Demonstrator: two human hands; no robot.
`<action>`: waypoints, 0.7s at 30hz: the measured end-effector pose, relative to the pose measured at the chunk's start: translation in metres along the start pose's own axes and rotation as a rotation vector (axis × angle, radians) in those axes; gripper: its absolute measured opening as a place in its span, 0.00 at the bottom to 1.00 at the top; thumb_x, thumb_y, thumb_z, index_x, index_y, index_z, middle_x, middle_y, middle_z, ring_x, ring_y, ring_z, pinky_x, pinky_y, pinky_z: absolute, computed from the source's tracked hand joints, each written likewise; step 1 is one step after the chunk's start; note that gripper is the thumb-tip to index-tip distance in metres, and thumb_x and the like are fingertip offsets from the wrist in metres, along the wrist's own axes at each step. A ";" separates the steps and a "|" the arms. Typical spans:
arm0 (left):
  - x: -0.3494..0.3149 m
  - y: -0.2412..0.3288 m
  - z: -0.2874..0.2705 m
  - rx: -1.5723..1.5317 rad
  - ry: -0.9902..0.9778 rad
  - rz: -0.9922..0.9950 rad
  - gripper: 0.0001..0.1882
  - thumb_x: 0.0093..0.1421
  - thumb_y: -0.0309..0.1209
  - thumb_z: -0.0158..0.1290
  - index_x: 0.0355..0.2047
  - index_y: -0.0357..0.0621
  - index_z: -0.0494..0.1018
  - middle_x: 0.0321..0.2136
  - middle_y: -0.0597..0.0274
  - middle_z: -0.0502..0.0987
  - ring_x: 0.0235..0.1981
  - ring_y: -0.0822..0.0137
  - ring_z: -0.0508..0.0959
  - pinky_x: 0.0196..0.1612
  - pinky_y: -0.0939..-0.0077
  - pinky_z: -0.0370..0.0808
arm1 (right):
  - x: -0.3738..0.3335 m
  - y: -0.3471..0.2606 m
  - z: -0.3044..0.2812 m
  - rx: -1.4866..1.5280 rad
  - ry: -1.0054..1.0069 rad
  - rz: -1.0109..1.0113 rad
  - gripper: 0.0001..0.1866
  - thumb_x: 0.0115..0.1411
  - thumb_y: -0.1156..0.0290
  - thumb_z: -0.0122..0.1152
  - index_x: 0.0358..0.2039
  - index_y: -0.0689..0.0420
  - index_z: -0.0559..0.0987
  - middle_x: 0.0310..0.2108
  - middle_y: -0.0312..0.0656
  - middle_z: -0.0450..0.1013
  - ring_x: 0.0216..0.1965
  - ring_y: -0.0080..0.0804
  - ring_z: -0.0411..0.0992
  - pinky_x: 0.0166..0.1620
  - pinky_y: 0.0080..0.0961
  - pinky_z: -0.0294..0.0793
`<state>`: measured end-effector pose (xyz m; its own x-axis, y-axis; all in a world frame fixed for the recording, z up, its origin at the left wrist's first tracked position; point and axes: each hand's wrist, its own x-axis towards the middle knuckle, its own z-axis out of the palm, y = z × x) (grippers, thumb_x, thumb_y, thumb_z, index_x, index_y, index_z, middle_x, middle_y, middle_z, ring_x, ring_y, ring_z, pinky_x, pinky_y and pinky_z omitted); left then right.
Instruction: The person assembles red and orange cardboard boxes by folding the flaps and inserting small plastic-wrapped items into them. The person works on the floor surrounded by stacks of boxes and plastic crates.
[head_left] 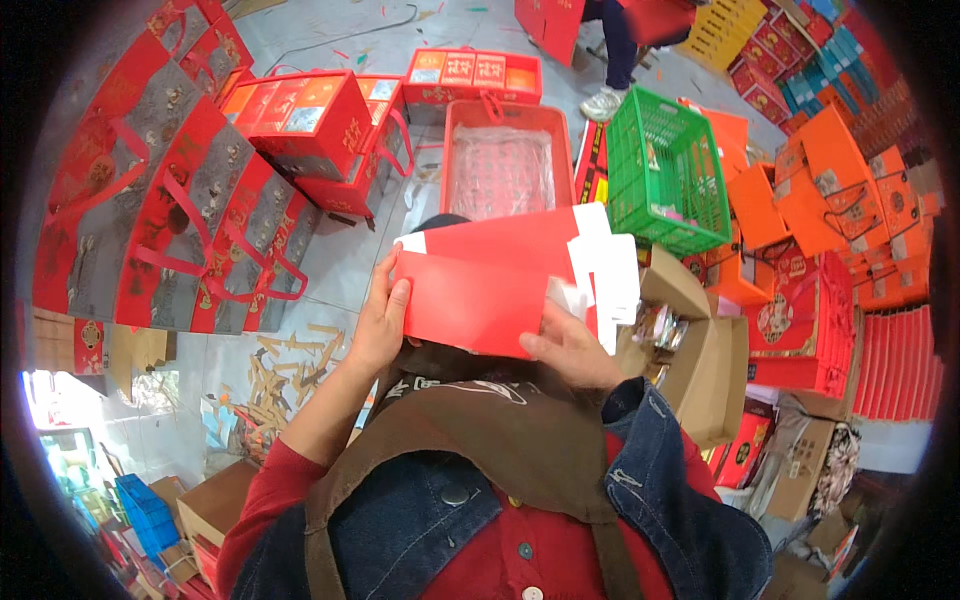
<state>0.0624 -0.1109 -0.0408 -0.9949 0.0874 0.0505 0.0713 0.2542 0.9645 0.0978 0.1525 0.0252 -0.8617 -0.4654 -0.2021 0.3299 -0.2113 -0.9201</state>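
Between my hands, in front of my apron, is a partly folded red cardboard box (470,300) with white flaps (605,270) at its right end. My left hand (378,318) grips the box's left edge, thumb on the red face. At the lower right corner my right hand (568,345) is closed on the cardboard, its thumb along the near edge and its other fingers partly hidden by a flap. A second red panel lies behind the front one, slanting up to the right.
Beyond the box sits a red plastic bin (508,165) with clear lining. A green crate (668,170) stands at the right, near open brown cartons (705,375) and orange gift boxes (840,185). Large red-and-grey gift bags (180,190) line the left. Another person's shoe (604,103) shows at the back.
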 end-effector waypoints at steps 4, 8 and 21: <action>-0.001 0.038 0.003 -0.437 0.238 -0.040 0.24 0.69 0.35 0.34 0.63 0.46 0.47 0.59 0.57 0.57 0.58 0.65 0.60 0.59 0.68 0.59 | 0.010 -0.018 0.008 -0.320 0.536 -0.714 0.32 0.55 0.77 0.58 0.58 0.65 0.56 0.56 0.44 0.59 0.58 0.33 0.58 0.59 0.31 0.56; -0.009 0.056 0.015 -0.723 0.163 -0.093 0.32 0.64 0.34 0.45 0.64 0.48 0.43 0.57 0.56 0.59 0.56 0.65 0.63 0.57 0.67 0.61 | 0.023 -0.012 0.012 -0.032 0.455 -0.418 0.41 0.50 0.77 0.62 0.61 0.62 0.50 0.57 0.44 0.55 0.59 0.36 0.56 0.58 0.34 0.59; 0.034 0.033 0.046 -0.486 -0.396 0.117 0.24 0.64 0.35 0.43 0.59 0.41 0.58 0.55 0.56 0.64 0.58 0.66 0.62 0.60 0.71 0.56 | 0.038 0.017 -0.008 -0.125 0.333 -0.308 0.35 0.55 0.79 0.53 0.62 0.60 0.52 0.59 0.46 0.53 0.59 0.33 0.55 0.60 0.31 0.57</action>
<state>0.0339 -0.0547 -0.0189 -0.8740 0.4615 0.1523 0.0443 -0.2365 0.9706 0.0677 0.1376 -0.0007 -0.9958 -0.0914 0.0091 0.0077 -0.1815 -0.9834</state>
